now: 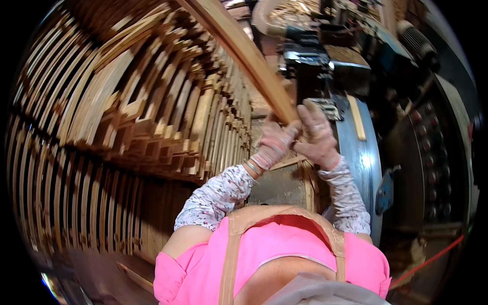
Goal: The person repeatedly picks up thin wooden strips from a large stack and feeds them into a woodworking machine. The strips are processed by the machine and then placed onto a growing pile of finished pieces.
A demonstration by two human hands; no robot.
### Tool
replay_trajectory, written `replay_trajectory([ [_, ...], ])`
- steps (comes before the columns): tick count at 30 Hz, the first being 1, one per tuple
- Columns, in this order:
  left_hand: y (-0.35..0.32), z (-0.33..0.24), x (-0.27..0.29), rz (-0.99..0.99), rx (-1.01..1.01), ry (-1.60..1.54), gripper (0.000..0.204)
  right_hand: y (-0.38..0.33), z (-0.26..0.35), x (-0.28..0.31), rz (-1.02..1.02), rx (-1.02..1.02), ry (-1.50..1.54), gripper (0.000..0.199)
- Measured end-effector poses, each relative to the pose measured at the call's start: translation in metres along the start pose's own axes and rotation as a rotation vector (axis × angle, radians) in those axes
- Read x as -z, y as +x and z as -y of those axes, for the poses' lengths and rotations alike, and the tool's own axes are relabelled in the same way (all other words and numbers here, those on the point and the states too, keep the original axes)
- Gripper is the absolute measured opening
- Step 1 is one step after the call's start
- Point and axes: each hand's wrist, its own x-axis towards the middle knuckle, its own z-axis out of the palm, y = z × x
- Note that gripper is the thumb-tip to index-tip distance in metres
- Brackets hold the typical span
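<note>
A long wooden board (244, 56) slants from the upper left down to my hands in front of my body. My left hand (276, 143), in a pinkish work glove, is closed round its near end. Beside that end is my right hand (319, 136), gloved alike, its fingers stretched upward and the thumb toward the left hand. It looks close against the board; whether it touches is hard to tell. Just ahead of the right hand sits a metal machine part (328, 108) on the edge of a blue-grey machine table (367, 168).
Stacked wooden slats (178, 112) fill the left side in several layers. A woodworking machine (307, 56) with a pale flexible hose (265, 15) stands ahead. A short wood strip (356, 118) lies on the machine table. Farther right is a dark control panel (432, 157) with several knobs.
</note>
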Motion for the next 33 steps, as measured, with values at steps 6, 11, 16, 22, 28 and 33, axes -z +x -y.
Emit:
replay_trajectory([
  [6,-0.034,0.043,-0.029,0.462,-0.094,0.274,0.076,-0.136,0.029,0.030,-0.143,-0.635,-0.123,0.067],
  [11,-0.040,0.064,0.023,0.303,0.228,0.175,0.084,-0.342,0.086,0.110,0.172,-0.999,-0.761,0.068],
  [16,-0.011,0.077,0.097,0.099,0.311,0.294,0.084,-0.351,0.048,0.114,0.205,-1.089,-1.086,0.065],
  [22,0.093,-0.050,0.196,-0.369,-0.113,-0.239,0.071,-0.230,-0.157,0.052,0.058,-0.893,-0.990,0.064],
  [28,0.169,-0.145,0.274,-0.682,-0.262,-0.511,0.077,-0.201,-0.206,0.041,-0.005,-0.983,-0.792,0.061],
  [33,0.171,-0.195,0.288,-0.684,-0.051,-0.769,0.073,-0.283,-0.045,0.072,0.221,-1.122,-0.904,0.065],
])
